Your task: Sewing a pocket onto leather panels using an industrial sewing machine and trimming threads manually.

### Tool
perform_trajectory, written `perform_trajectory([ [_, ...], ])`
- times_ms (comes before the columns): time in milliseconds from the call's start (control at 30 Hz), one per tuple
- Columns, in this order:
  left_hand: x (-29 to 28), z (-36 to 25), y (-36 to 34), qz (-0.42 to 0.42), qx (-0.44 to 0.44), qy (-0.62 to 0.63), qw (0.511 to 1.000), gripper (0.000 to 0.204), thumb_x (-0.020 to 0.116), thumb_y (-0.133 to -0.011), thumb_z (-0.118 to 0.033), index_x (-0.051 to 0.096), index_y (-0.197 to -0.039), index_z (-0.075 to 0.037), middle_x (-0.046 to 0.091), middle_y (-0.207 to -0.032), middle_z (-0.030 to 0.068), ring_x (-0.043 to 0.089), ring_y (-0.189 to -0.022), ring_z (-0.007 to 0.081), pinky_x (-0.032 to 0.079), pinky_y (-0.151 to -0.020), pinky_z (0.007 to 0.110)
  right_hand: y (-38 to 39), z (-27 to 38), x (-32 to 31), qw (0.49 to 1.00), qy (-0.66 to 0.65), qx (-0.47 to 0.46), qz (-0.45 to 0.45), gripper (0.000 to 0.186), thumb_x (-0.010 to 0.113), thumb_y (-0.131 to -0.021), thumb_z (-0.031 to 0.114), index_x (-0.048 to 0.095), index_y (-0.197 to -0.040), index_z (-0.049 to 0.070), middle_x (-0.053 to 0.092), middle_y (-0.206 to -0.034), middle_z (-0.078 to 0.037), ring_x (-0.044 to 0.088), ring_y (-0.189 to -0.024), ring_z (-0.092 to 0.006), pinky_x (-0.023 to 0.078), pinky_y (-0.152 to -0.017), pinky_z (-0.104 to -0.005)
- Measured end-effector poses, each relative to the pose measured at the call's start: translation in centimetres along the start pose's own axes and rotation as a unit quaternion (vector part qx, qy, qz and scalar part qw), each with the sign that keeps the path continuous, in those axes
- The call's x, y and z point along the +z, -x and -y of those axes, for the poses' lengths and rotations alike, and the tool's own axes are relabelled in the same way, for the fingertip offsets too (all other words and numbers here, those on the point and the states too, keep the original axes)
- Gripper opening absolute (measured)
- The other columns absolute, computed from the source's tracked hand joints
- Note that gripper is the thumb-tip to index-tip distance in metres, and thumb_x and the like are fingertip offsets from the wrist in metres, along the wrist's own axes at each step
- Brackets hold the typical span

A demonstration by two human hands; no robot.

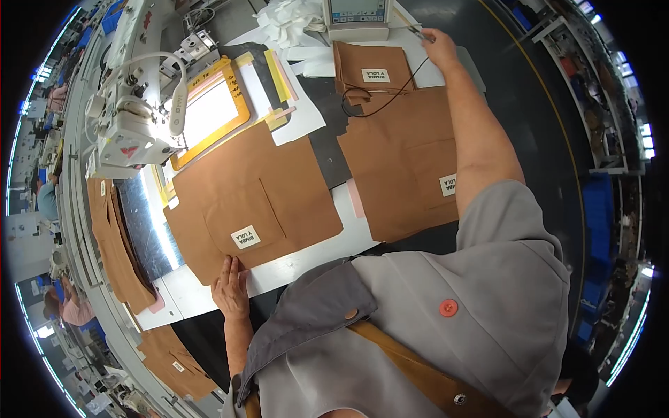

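Note:
My left hand (231, 287) rests with its fingers stretched out flat on the near edge of a brown fabric panel (244, 188). That panel has a slit and a white label (244, 237). Far to the right, my right hand (440, 50) is closed on a thin, pointed metal tool (417, 31) beside the screen; its exact kind is too small to tell. A black cord (387, 104) runs from near that hand over the fabric. Below my right forearm lies another brown panel (397, 167), with its label partly covered by the arm.
A sewing machine head (132, 132) stands at the left beside a yellow frame (240, 104). Folded brown fabric (380, 63) lies near the monitor (357, 17). White scraps (289, 21) are heaped at the back. More brown pieces (115, 244) hang at the left edge.

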State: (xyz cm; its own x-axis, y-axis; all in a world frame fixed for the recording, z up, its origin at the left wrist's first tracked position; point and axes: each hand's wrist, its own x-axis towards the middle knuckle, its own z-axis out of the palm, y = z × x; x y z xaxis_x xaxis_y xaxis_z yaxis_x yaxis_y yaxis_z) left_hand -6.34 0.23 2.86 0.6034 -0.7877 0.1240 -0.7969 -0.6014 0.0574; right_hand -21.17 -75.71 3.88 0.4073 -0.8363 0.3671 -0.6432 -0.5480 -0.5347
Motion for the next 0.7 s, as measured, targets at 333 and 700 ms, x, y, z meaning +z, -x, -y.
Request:
perform_trajectory([
  [333,0.0,-0.6,-0.4,-0.011,-0.014,-0.063,0.998,0.027,0.07,-0.092,-0.011,0.074,-0.119,-0.011,0.075,-0.124,0.0082,0.075,-0.094,0.0227,0.051,-0.089,0.039,-7.7,2.0,-16.6,0.943,-0.301,-0.031,-0.138,0.027,0.064,-0.104,0.017,0.069,-0.127,0.005,0.064,-0.086,-0.001,0.056,-0.069,-0.0091,0.044,-0.059,-0.0245],
  [700,-2.2,-0.8,-2.2,-0.054,-0.137,0.229,0.962,0.011,0.065,-0.092,-0.001,0.068,-0.103,-0.001,0.075,-0.1,0.013,0.072,-0.094,0.0282,0.054,-0.081,0.038,3.4,-2.0,-1.8,0.991,-0.099,-0.052,0.078,0.028,0.063,-0.101,0.019,0.071,-0.127,0.012,0.077,-0.116,-0.01,0.073,-0.105,-0.0226,0.056,-0.085,-0.0364],
])
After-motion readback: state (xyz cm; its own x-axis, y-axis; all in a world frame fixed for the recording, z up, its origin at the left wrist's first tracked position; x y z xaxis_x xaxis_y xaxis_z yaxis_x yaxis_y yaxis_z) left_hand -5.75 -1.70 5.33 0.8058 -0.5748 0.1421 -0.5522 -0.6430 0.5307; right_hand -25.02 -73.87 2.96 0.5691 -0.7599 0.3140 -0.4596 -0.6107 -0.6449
